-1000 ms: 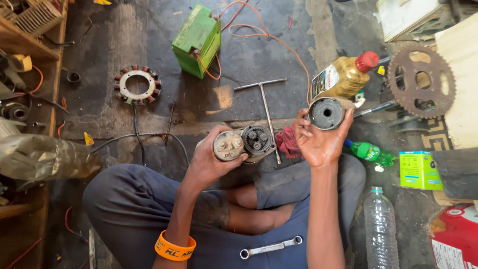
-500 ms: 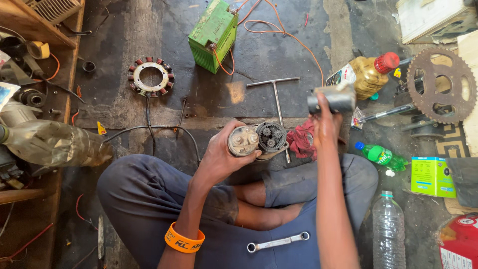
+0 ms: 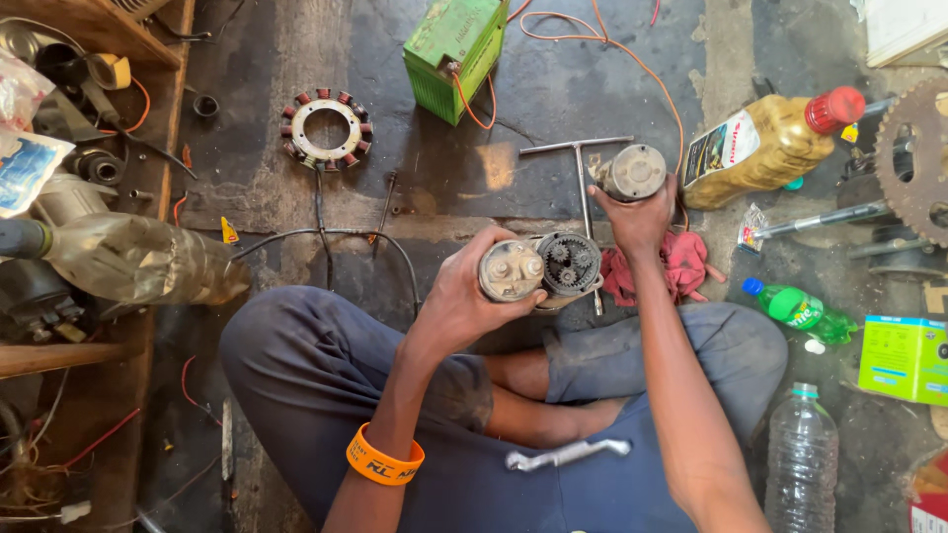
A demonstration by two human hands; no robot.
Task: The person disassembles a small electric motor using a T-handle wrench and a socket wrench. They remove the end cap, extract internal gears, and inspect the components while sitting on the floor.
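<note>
I sit cross-legged on a dark concrete floor. My left hand grips a grey starter motor body with a gear housing showing small gears at its end. My right hand is stretched forward and holds a metal cylinder by its lower side, its round end facing up. A red rag lies on the floor just under that hand. A T-handle wrench lies beside the cylinder. An orange wristband is on my left wrist.
A green battery with orange wires and a stator ring lie ahead. An oil bottle, a sprocket, a small green bottle, a green box and a clear bottle are right. A spanner rests on my lap. Cluttered wooden shelves stand left.
My right hand has lowered the metal cylinder from beside the oil bottle toward the floor near the T-handle wrench. My left hand keeps holding the motor body in place.
</note>
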